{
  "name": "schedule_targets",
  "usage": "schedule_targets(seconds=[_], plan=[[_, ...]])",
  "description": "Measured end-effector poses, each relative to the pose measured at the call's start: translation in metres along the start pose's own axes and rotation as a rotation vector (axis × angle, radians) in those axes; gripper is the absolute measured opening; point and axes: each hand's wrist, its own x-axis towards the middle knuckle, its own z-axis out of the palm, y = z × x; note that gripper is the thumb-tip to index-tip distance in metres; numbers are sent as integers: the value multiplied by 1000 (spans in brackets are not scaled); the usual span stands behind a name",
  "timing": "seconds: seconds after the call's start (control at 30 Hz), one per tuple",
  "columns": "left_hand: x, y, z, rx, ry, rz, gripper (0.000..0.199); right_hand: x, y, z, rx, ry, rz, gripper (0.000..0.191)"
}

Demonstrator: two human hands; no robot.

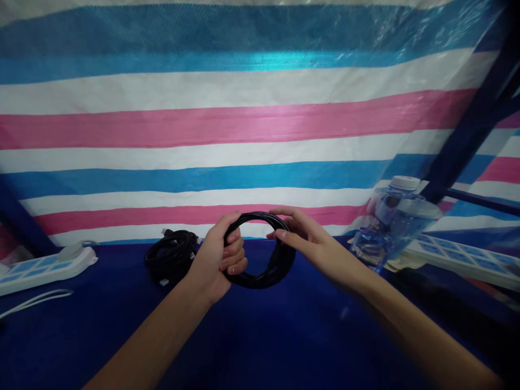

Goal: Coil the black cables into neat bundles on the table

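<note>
A coiled black cable (260,281) is held up above the blue table (260,336), forming a round loop. My left hand (221,257) is wrapped round the left side of the coil, its fingers curled through the middle. On the upper right side of the coil, my right hand (304,233) pinches the strands between thumb and fingers. A second bundle of black cable (170,252) with light-coloured connector ends lies on the table, just left of my left hand.
A white power strip (49,268) and a white cord (38,298) lie at the left. To the right are a clear bottle with a white cap (405,183), a clear cup (418,216) and another power strip (467,257). A striped plastic sheet (244,127) hangs behind.
</note>
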Motion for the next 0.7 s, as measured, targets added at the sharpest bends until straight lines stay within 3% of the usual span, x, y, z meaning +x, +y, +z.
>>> schedule_targets(seconds=[0.1,0.27,0.53,0.7], plan=[[4,2,-4,-26,-48,-25,46,1,-3,2,101,-70,11,34],[3,5,-7,-46,-107,0,46,2,-2,2,113,-83,1,37],[-2,-2,-1,123,-102,75,15,4,12,4,51,-39,-21,33],[-2,-2,-2,203,-103,72,16,4,16,5,10,8,-50,35]])
